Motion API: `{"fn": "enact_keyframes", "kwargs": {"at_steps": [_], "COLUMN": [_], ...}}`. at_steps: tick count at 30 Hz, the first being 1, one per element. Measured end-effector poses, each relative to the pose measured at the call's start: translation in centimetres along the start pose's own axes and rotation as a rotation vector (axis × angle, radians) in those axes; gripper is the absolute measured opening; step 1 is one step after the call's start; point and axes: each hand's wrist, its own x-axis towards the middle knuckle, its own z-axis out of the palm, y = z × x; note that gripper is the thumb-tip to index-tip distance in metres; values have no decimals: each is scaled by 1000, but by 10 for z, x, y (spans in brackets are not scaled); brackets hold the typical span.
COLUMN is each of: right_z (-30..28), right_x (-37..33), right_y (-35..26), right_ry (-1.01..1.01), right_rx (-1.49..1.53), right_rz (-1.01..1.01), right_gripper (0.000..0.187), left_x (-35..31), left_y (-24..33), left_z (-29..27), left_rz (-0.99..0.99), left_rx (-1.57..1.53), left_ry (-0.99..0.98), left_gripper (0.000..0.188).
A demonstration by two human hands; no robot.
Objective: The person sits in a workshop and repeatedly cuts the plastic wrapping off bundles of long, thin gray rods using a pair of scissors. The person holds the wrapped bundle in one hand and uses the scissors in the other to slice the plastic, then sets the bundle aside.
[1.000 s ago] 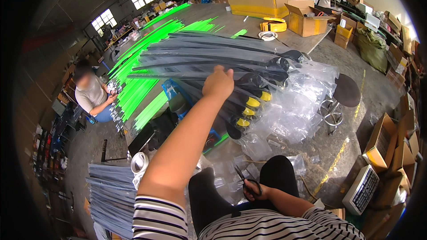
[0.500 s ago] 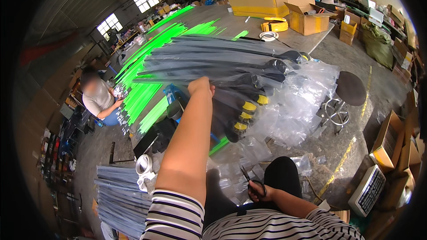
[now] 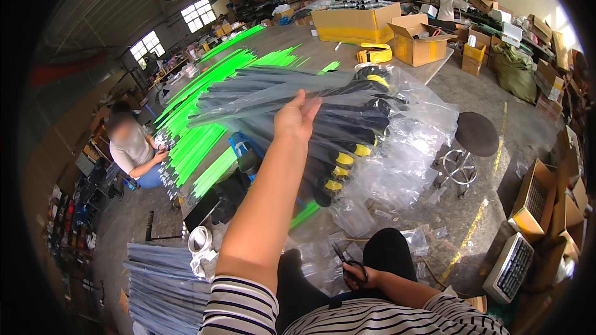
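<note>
The left hand (image 3: 297, 118) reaches to the middle of the frame, palm turned partly to the right, thumb raised and fingers loosely spread against the near side of the plastic-sleeved rods (image 3: 347, 102); whether the fingertips press the film cannot be told. These dark rods fan across the centre, their narrow ends at centre left overlapping the bright green rods (image 3: 198, 133), their black and yellow ends toward centre right. Past those ends the loose clear plastic (image 3: 410, 155) spills out close to the round stool (image 3: 477, 134); the table's near edge underneath is hidden. At lower centre the right hand (image 3: 361, 277) is closed around the handles of the black scissors (image 3: 355, 267), held just above the lap between 2 dark-clad legs (image 3: 391, 251), blades pointing to the upper left. The table (image 3: 298, 34) shows its far surface at upper centre, and its right edge slants down beside 2 cardboard boxes (image 3: 422, 49). A band of concrete floor (image 3: 490, 186), marked by a yellow line, runs between the stool and the cartons (image 3: 534, 201) at the right rim. At lower left a white roll (image 3: 200, 241) sits tight beside the left forearm, leaving little elbow room there.
</note>
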Motion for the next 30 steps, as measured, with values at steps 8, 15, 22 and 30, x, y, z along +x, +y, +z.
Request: {"fn": "enact_keyframes", "kwargs": {"at_steps": [8,15,22,30], "right_z": [42,124,148,149], "right_x": [-45,-145,-153,-137], "right_y": [-46,-185,-208,-217], "right_ry": [334,71,354,773], "right_rx": [-403,370,139,-302], "right_rz": [-364,-872,-999,-1293], "right_gripper": [42,74,34,31], "left_x": [-97,-172,-209,-243], "left_y": [33,93,110,112], "left_z": [3,-79,-158,-216], "left_rz": [308,439,597,744], "left_rx": [41,187,226,235], "left_ry": [-456,-318,-113,85], "left_gripper": [5,14,15,14]}}
